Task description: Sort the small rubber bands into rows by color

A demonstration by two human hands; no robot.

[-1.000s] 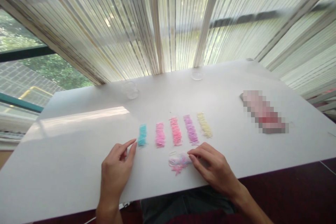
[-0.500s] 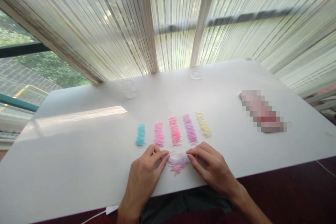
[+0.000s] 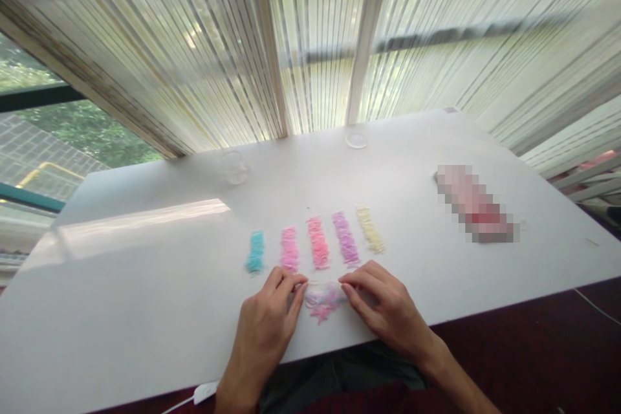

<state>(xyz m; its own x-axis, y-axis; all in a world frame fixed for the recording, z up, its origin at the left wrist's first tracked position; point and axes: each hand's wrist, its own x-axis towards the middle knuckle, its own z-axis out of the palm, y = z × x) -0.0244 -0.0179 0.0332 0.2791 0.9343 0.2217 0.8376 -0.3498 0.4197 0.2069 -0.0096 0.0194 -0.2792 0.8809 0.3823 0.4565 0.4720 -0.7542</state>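
Observation:
A loose mixed pile (image 3: pixel 322 304) of thin pink, purple and bluish pieces lies near the table's front edge. At its left side my left hand (image 3: pixel 272 310) has thumb and forefinger pinched together; what they hold is too small to name. My right hand (image 3: pixel 385 301) pinches likewise at the pile's right side, its held thing also unclear. Beyond the hands, short pieces lie in separate columns by colour: blue (image 3: pixel 255 252), light pink (image 3: pixel 290 250), coral pink (image 3: pixel 317 243), purple (image 3: pixel 345 238) and pale yellow (image 3: pixel 370 230).
The white table (image 3: pixel 145 291) carries a clear lid (image 3: pixel 356 140) and a clear container (image 3: pixel 234 168) near its back edge. A blurred-out pink object (image 3: pixel 473 204) lies at the right. Strip curtains hang behind; a white plug (image 3: pixel 206 392) is at the front edge.
The view has shifted slightly, moving the whole scene a little left. Both hands keep their pinched pose beside the pile, with a pale thin piece faintly seen between them.

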